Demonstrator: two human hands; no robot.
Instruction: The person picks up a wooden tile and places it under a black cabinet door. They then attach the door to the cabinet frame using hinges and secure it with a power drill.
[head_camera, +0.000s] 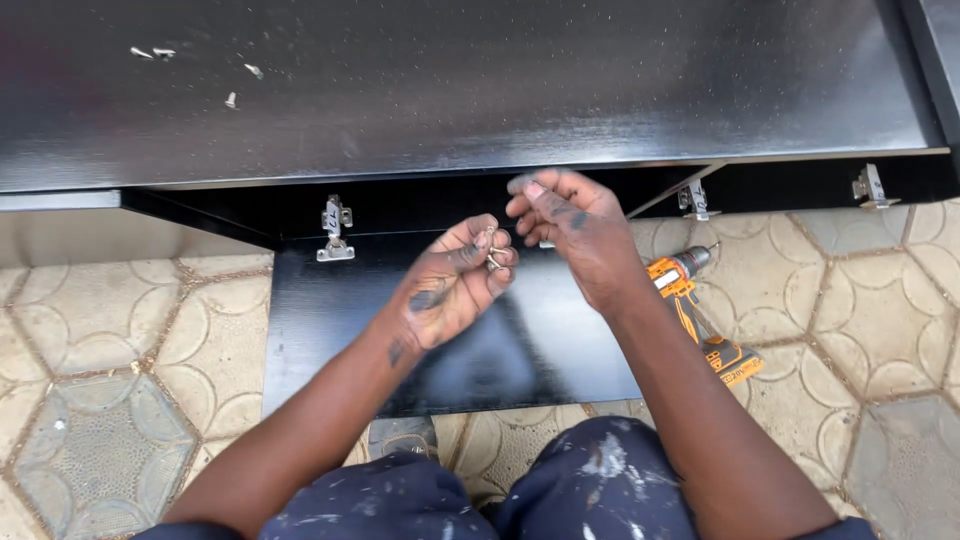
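Knees: dark blue work trousers (600, 480), paint-flecked, at the bottom edge of the view.
Left hand (455, 285): curled half-shut, cupping a small cluster of screws (493, 250) at the fingertips; smudged with dark paint.
Right hand (575, 225): fingers pinched loosely together just beside the screws, seemingly picking one out, though whether it has one I cannot tell.
Doing it well: keep the left palm cupped so none drop on the tiles; take a single screw, head outward.
Door panel (340, 330): flat, glossy black board lying under the hands on the paving.
Hinge (335, 230): silver metal cup hinge joining panel to the black cabinet (450, 90); two more to the right.
Cordless drill (700, 320): orange and black, lying on the patterned stone tiles (130, 340), right of the wrist.
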